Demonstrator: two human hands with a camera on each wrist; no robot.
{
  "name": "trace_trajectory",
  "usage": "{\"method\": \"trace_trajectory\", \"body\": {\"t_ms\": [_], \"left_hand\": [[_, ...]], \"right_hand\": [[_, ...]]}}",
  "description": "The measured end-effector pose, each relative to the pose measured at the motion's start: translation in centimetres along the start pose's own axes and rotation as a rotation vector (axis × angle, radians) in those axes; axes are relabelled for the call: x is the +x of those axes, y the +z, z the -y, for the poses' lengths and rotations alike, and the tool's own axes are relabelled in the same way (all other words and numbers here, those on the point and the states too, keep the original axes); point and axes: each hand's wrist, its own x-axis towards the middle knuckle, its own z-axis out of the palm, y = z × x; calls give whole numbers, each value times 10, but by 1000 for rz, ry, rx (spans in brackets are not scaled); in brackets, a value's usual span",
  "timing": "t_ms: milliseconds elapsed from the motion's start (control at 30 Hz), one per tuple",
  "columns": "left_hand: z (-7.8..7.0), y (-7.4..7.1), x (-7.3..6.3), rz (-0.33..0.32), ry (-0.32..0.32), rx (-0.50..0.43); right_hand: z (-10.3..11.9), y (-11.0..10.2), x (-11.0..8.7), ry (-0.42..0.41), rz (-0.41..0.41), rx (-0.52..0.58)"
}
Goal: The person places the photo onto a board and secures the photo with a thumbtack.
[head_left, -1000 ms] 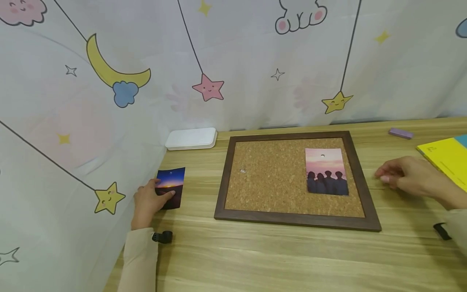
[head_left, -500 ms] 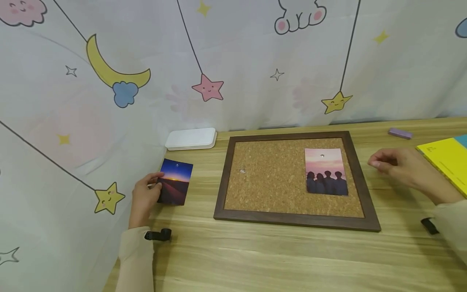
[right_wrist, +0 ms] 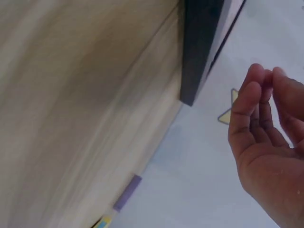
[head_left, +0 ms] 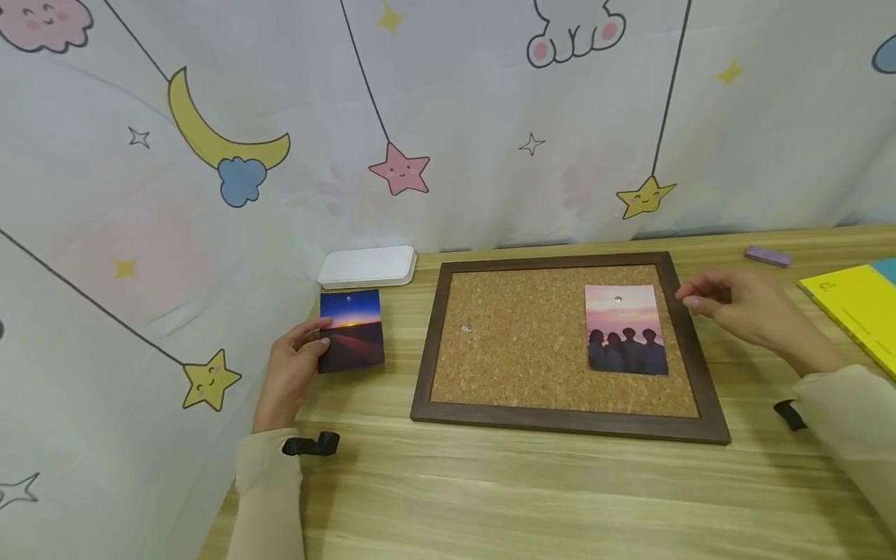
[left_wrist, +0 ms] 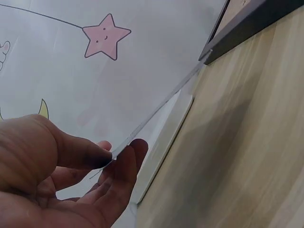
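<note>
My left hand [head_left: 294, 365] pinches the left edge of a photo [head_left: 355, 342] of a sunset over a dark road, thumb on its front. It is held above the table, seen edge-on in the left wrist view, with a small shiny spot near its top. To the right lies a framed corkboard [head_left: 518, 365]. Another photo [head_left: 625, 319], of several silhouettes under a pink sky, is on the board with a pin [head_left: 618, 299] at its top. A small clear object [head_left: 466, 328] sits on the cork's left part. My right hand [head_left: 752, 311], fingers loosely bent and holding nothing visible, hovers by the board's right frame.
A white case [head_left: 367, 266] lies at the back left. At the back right is a small purple block [head_left: 768, 256], with a yellow and blue book [head_left: 854, 307] nearer the right edge. A printed curtain [head_left: 476, 101] hangs behind the table and along its left side.
My left hand has brought the sunset photo up off the table and a little right and away from me. My right hand has moved left, to the board's right frame.
</note>
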Motion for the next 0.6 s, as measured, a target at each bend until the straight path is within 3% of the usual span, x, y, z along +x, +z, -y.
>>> {"method": "trace_trajectory", "body": {"t_ms": [167, 267, 467, 600], "left_hand": [[-11, 15, -1, 79, 68, -53], [-17, 23, -2, 129, 94, -63], [-24, 38, -1, 148, 111, -48], [-31, 54, 1, 190, 139, -42]], "right_hand": [[13, -3, 9, 70, 48, 15], [22, -3, 16, 65, 48, 21], [37, 3, 30, 27, 41, 62], [43, 5, 37, 61, 75, 89]]}}
